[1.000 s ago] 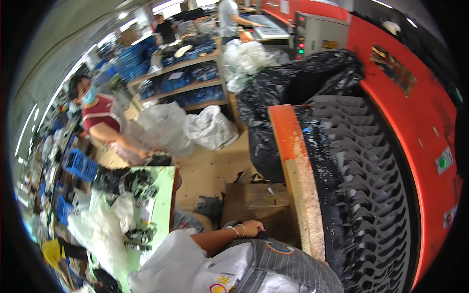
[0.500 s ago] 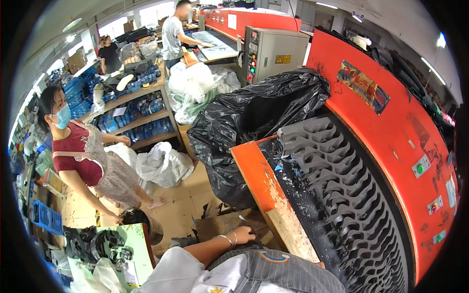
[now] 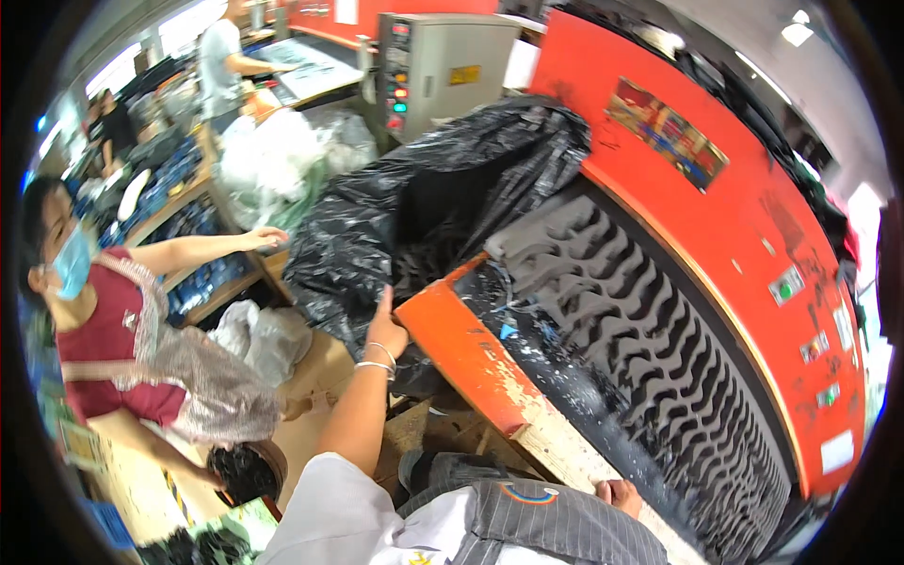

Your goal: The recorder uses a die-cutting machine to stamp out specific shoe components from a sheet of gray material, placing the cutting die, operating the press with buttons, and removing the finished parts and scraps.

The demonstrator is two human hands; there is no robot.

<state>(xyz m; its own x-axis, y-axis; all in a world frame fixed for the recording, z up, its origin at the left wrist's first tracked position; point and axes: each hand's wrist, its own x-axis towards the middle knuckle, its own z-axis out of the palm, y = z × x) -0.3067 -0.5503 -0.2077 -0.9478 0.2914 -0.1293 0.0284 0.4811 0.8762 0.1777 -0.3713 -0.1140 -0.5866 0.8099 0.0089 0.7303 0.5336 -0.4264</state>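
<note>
Touching black bag (image 3: 414,217) edge, left hand (image 3: 384,330)

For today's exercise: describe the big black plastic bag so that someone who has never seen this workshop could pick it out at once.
Start at the large red machine on the right, with its orange-edged bed. At the bed's far left end bulges the black plastic bag, which the left hand touches. It is glossy, crinkled and black, while the bags behind it are pale and see-through.

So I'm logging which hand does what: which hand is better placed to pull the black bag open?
Left, probably. The left hand is raised against the black plastic bag at its edge, while the right hand rests low on the orange machine edge, away from the bag.
</note>
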